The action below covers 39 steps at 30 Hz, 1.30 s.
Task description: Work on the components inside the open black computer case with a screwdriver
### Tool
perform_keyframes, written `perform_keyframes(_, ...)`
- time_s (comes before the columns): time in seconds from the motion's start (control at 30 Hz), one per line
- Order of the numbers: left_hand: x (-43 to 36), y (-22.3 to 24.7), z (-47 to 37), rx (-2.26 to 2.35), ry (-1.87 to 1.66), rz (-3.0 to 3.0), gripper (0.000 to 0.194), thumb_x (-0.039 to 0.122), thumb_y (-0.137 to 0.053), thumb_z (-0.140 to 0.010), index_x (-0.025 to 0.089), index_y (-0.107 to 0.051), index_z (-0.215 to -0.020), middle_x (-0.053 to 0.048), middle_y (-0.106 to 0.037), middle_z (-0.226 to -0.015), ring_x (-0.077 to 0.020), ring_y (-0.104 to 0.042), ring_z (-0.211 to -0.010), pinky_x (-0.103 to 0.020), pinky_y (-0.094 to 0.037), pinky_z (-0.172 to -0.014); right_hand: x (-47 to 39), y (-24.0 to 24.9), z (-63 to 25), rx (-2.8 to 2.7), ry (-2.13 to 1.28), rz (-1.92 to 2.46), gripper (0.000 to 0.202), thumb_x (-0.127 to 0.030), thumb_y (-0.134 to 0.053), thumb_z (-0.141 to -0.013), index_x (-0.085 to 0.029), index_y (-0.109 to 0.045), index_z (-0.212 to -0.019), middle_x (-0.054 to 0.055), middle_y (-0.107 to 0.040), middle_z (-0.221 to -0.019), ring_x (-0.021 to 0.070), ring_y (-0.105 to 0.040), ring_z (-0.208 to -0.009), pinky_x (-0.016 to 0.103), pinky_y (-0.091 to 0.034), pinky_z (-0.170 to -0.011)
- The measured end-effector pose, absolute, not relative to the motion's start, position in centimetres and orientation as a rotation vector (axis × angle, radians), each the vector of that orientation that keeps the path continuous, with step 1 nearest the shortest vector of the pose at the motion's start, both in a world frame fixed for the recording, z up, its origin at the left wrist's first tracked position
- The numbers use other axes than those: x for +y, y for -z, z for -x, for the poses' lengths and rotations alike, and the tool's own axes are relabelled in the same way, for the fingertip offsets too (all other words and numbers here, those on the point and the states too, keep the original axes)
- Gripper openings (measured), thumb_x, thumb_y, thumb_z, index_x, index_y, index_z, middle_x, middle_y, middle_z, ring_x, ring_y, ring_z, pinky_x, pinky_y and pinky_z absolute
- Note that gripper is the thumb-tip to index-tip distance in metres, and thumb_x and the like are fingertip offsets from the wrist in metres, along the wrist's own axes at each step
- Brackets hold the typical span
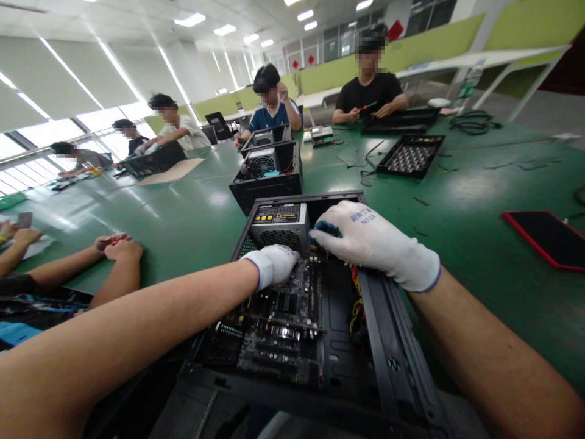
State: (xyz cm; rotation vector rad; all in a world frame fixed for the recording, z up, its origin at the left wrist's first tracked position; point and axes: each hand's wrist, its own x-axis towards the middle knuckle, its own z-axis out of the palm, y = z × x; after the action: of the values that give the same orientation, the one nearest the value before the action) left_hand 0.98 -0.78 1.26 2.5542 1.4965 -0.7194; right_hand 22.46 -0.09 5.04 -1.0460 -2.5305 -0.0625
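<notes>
An open black computer case [397, 341] lies in front of me, with a dark motherboard [287, 305] fixed inside. A grey power supply [283, 222] with a yellow-and-black label sits at its far end. My left hand [278, 263], in a white glove, is closed at the motherboard's far edge, just below the power supply; its fingertips are hidden. Just right of the power supply, my right hand [361, 235] reaches over the case wall in a white glove with a blue palm. Its fingers curl toward the thumb, near some cables; what they grip is hidden. Yellow and red wires [355, 299] run below it.
A second open case [267, 192] stands just beyond mine on the green table [192, 207]. Right of it lies a black tray-like panel [411, 155] holding small pieces. A red-edged black tablet-like object [548, 238] is at right. Several people work around the table; another person's hands [119, 247] are at left.
</notes>
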Motion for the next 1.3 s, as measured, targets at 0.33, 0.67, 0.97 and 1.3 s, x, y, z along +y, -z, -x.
perform_keyframes(0.33,-0.83,-1.30,-1.01,1.481,0.749,-2.563,0.041,0.019,-0.072,-0.084,0.014,-0.072,-0.124,-0.016,-0.074,-0.127,-0.0321,-0.070,-0.119,-0.038,-0.054,-0.104,-0.10,-4.98,-22.42,-2.546,0.082,1.019,0.044,-0.049,-0.049,-0.105,-0.013,-0.074,-0.109,0.013,-0.076,-0.107,0.0261,-0.065,-0.099,0.035,-0.043,-0.089)
perform_keyframes(0.67,-0.98,-1.81,-1.32,1.479,0.748,-2.555,0.040,0.019,-0.071,-0.086,0.015,-0.072,-0.126,-0.015,-0.073,-0.130,-0.0316,-0.069,-0.122,-0.038,-0.053,-0.107,-0.03,-4.88,-22.39,-2.541,0.079,1.023,0.044,-0.049,-0.049,-0.105,-0.013,-0.074,-0.106,0.013,-0.076,-0.105,0.0258,-0.066,-0.098,0.035,-0.042,-0.088)
perform_keyframes(0.97,-0.36,-1.74,-0.69,1.554,0.737,-2.513,0.044,0.024,-0.073,-0.086,0.015,-0.070,-0.128,-0.016,-0.072,-0.131,-0.0317,-0.069,-0.121,-0.038,-0.054,-0.107,0.22,-4.73,-22.58,-2.546,0.073,0.963,0.036,-0.044,-0.051,-0.104,-0.016,-0.073,-0.099,0.010,-0.075,-0.100,0.0247,-0.065,-0.093,0.036,-0.043,-0.083)
perform_keyframes(1.3,-0.47,-1.92,-0.84,1.568,0.742,-2.491,0.040,0.027,-0.074,-0.085,0.016,-0.072,-0.124,-0.015,-0.075,-0.126,-0.0306,-0.071,-0.118,-0.037,-0.055,-0.105,-0.23,-5.29,-22.47,-2.533,0.010,1.017,0.036,-0.045,-0.052,-0.103,-0.016,-0.073,-0.098,0.010,-0.075,-0.101,0.0249,-0.066,-0.093,0.036,-0.044,-0.083)
